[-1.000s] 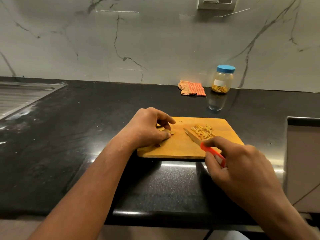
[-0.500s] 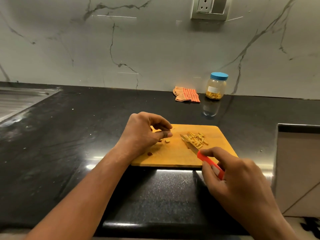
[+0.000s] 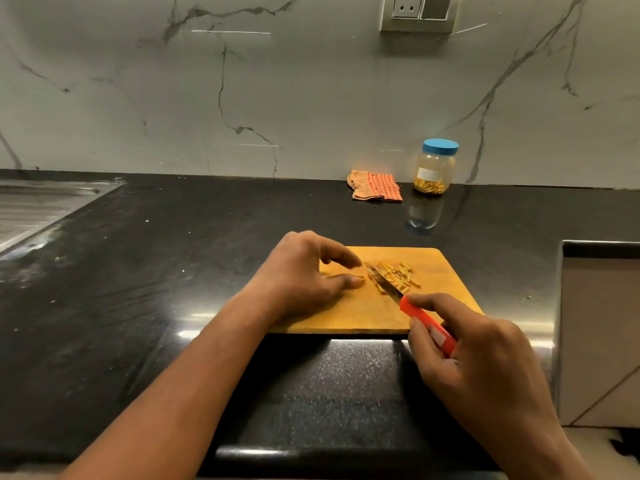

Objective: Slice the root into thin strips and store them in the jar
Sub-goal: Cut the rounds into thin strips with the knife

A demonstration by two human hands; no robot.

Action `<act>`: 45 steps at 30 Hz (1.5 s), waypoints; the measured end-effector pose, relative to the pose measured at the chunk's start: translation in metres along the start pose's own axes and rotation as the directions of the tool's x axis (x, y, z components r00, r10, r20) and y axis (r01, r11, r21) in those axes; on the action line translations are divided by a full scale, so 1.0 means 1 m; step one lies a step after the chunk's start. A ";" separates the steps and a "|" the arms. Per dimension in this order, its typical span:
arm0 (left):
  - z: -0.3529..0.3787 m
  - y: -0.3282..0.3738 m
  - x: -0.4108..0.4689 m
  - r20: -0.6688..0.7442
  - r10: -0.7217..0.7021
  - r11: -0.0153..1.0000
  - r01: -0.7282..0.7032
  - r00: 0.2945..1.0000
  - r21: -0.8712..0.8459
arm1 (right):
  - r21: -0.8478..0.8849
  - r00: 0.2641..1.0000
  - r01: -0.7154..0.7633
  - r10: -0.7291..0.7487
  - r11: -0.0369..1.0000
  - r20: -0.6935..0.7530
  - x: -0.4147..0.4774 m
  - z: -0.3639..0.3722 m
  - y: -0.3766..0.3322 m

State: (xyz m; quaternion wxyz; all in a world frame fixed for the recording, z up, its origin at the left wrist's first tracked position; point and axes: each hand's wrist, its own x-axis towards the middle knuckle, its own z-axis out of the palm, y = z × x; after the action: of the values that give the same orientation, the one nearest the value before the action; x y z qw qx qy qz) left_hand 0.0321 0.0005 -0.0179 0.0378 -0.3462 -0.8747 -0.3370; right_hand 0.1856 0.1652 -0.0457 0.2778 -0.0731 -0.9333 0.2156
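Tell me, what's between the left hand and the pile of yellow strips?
The knife, its blade slanted across the cutting board, gripped by the right hand. The head view shows it.

Sink [image 3: 41, 209] cut off at left edge, wall socket [image 3: 417, 12] cropped at top, knife handle [image 3: 426, 323] partly hidden inside right hand [image 3: 485, 368]

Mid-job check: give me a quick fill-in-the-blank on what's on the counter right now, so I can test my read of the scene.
1. The knife is gripped by the person's ____ hand.
2. The jar by the wall wears a ____ lid.
3. The cut strips lie piled on the wooden cutting board, not in the ____.
4. In the head view, the checked cloth lies to the jar's ____.

Missing words: right; blue; jar; left.
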 end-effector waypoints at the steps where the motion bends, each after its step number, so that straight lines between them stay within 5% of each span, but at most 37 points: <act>1: -0.004 -0.003 -0.001 0.011 -0.017 1.000 0.017 1.000 -0.009 | 0.008 1.000 0.002 -0.002 1.000 0.002 0.000 0.000 0.001; 17: 0.002 -0.004 -0.004 0.108 0.016 1.000 -0.017 0.994 0.008 | 0.042 1.000 0.022 -0.022 0.999 0.018 -0.003 -0.004 0.000; 36: 0.015 0.002 -0.001 -0.068 0.014 0.998 -0.010 0.998 0.062 | -0.052 0.999 0.035 -0.033 0.998 0.038 0.001 -0.022 -0.010; 45: 0.002 -0.002 -0.006 0.044 -0.043 0.999 0.043 0.998 0.011 | -0.028 0.999 0.007 -0.008 1.000 -0.032 -0.004 -0.011 -0.021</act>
State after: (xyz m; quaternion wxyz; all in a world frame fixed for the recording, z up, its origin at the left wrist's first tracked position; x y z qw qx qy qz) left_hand 0.0355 -0.0030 -0.0227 0.0128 -0.3345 -0.8843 -0.3255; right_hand 0.1945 0.1495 -0.0305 0.2924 -0.0768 -0.9320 0.2001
